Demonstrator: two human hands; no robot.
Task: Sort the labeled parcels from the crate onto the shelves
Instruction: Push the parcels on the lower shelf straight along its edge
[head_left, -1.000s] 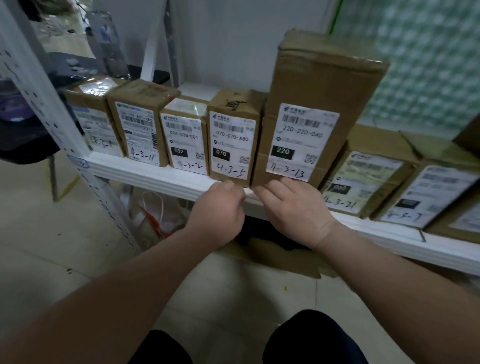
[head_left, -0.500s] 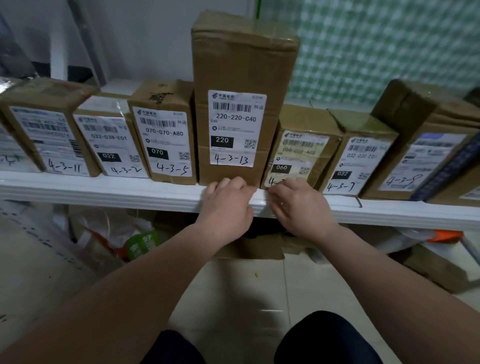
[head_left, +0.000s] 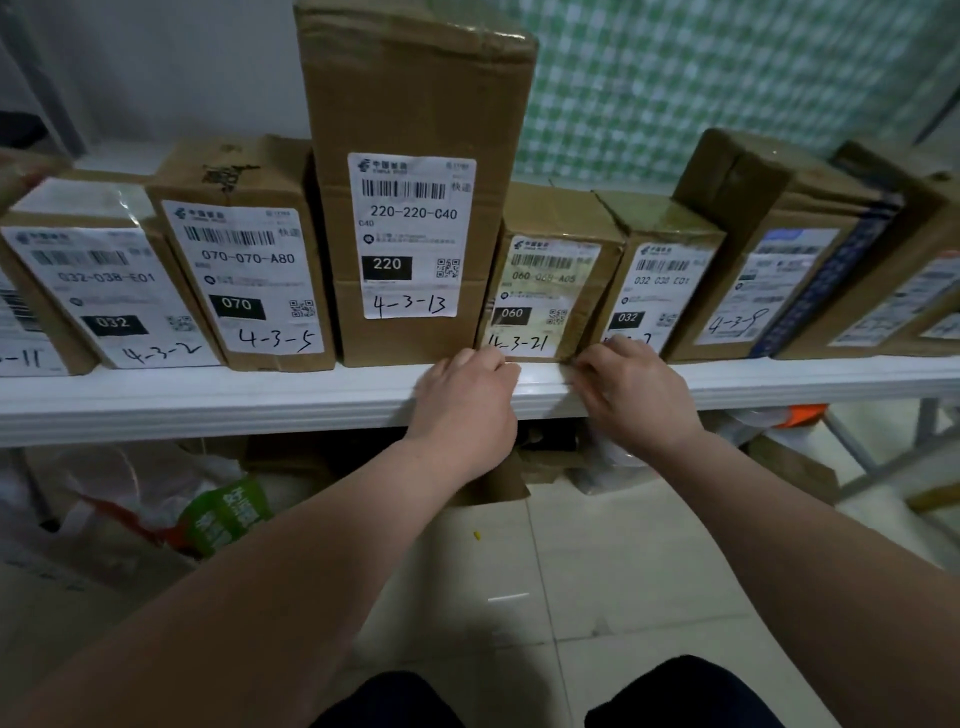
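Note:
A row of labelled brown parcels stands on the white shelf. The small parcel marked 4-3-21 sits between the tall parcel 4-3-13 and a parcel labelled 032. My left hand has curled fingers on the lower left corner of parcel 4-3-21. At its lower right corner my right hand does the same. Both hands rest over the shelf's front lip. Left of the tall parcel stand parcels 4-3-5 and 4-3-2. No crate is in view.
More parcels, one marked 4-3-8, lean at the shelf's right end. Under the shelf lie plastic bags, flattened cardboard and an orange item. A metal frame leg stands at the right on the tiled floor.
Both hands have slid right along the shelf edge, from the base of the tall parcel 4-3-13 to the lower corners of parcel 4-3-21. The view has moved right and closer.

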